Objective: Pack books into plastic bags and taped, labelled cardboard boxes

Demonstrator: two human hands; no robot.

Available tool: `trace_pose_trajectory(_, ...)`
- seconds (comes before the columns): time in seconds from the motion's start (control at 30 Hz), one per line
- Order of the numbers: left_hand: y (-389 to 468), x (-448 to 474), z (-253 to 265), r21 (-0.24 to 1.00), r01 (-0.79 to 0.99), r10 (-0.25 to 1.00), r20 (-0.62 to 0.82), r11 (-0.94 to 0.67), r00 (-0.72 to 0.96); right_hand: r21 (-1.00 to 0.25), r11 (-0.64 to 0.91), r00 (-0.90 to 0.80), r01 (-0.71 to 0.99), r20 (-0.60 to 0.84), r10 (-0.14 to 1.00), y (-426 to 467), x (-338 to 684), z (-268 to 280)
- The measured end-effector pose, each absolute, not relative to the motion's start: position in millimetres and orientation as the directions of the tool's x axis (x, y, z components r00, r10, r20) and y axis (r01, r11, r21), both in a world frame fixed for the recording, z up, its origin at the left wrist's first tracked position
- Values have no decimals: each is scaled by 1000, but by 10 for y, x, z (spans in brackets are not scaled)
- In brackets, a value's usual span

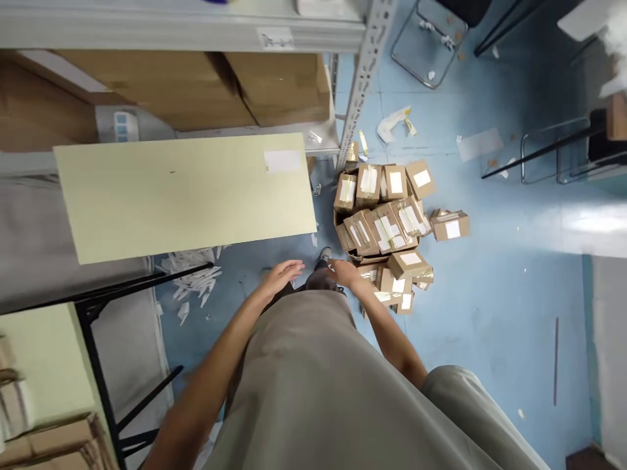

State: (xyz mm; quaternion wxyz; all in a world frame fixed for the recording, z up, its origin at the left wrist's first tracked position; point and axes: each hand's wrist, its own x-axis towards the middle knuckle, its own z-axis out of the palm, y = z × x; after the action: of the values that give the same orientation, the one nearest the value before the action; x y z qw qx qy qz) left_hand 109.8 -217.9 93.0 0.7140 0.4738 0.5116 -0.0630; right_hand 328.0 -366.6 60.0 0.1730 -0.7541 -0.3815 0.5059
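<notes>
At the centre of the frame, both bare forearms reach forward, the left hand point(283, 275) released with fingers extended inward, the right hand point(345, 274) loosely bent and free, pointing toward the left. Just beyond, right of centre, small brown boxes point(386, 225) lie heaped on the blue floor point(482, 287), many tilted, bearing white labels and shiny tape. A pale yellow bench point(196, 202) spans the left of the frame.

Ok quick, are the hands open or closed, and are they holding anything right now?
Left hand: open, nothing seen in it.
Right hand: nothing seen in it; can't tell if open or closed.
</notes>
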Motion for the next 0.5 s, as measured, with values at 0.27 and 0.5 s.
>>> trace_pose_trajectory(0.27,-2068,38,1249,757,245,639,-646,605,417,-640,-460,66,615,-540,839,-2796,2560,1109)
trace_pose_trajectory(0.5,-1945,-1336,1461,821,-103,824,-543,561,161,-805,-249,-68,538,-336,939,-1906,1354,1451)
